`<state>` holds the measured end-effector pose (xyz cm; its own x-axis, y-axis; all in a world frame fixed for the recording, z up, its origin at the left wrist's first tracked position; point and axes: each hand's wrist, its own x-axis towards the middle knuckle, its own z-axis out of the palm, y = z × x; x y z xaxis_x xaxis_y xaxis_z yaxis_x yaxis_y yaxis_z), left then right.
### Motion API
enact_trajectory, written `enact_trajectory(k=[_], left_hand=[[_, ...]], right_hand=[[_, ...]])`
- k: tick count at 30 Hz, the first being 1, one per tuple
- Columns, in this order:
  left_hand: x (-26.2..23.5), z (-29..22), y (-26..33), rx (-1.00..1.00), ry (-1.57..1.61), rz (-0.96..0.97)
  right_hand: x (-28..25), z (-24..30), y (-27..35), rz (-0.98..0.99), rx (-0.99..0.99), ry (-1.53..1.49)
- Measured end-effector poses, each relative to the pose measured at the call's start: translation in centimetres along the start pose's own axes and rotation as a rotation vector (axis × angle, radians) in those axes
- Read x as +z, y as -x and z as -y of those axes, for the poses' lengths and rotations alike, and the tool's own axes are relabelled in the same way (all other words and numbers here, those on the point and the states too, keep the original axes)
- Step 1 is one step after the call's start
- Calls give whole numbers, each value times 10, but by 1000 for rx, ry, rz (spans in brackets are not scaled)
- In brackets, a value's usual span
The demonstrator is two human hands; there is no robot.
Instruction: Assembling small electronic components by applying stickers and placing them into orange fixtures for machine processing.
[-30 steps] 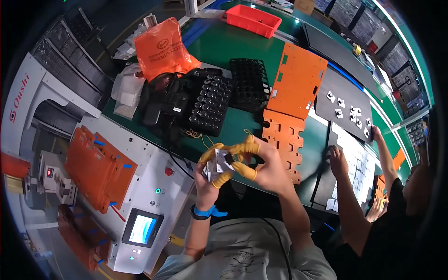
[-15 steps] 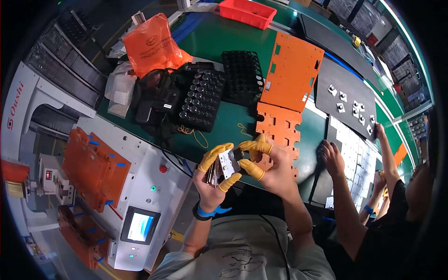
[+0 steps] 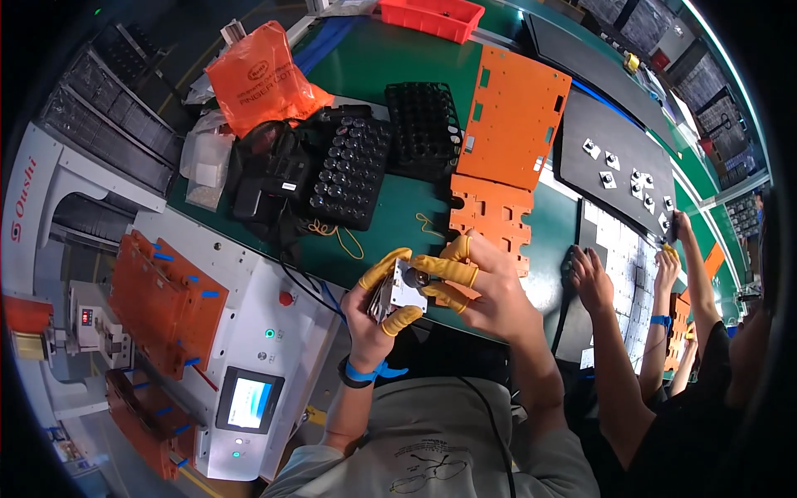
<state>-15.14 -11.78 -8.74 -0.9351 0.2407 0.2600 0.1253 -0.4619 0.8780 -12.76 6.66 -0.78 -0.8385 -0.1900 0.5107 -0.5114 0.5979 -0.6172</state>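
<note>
In front of my body, my left hand (image 3: 371, 311) is closed around a stack of small white square boards (image 3: 405, 300), gripping its edges between thumb and fingers. Yellow finger cots cover several fingertips of both hands. My right hand (image 3: 490, 290) pinches a small dark round part (image 3: 418, 277) against the top board's face; its fingers partly cover the part, so its exact kind is hidden. Beyond my hands stands a black tray (image 3: 355, 170) with rows of clear, round lens-like pieces. An orange notched plate (image 3: 491, 217) lies just past my right hand.
A second black tray (image 3: 423, 124), an orange bag (image 3: 264, 79) and a red bin (image 3: 433, 18) are on the green table. At left stands a white machine with a screen (image 3: 249, 402). To the right, other people's hands (image 3: 591, 282) work near a black sheet bearing small parts (image 3: 614, 158).
My right hand has brought the dark part onto the top board, and its fingers now overlap the board. The stack has tilted in my left hand. A co-worker's gloved hand has risen at right.
</note>
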Motion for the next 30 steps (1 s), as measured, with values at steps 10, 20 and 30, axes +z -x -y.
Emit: enact_trajectory(k=[10, 20, 30], left_hand=[[-2, 7, -4, -208, 210, 41], [1, 23, -10, -786, 778, -16], [34, 39, -5, -1046, 968, 174]], right_hand=[[-6, 13, -8, 86, 84, 198], [1, -11, 3, -14, 107, -5], [-26, -83, 45, -637, 389, 279]])
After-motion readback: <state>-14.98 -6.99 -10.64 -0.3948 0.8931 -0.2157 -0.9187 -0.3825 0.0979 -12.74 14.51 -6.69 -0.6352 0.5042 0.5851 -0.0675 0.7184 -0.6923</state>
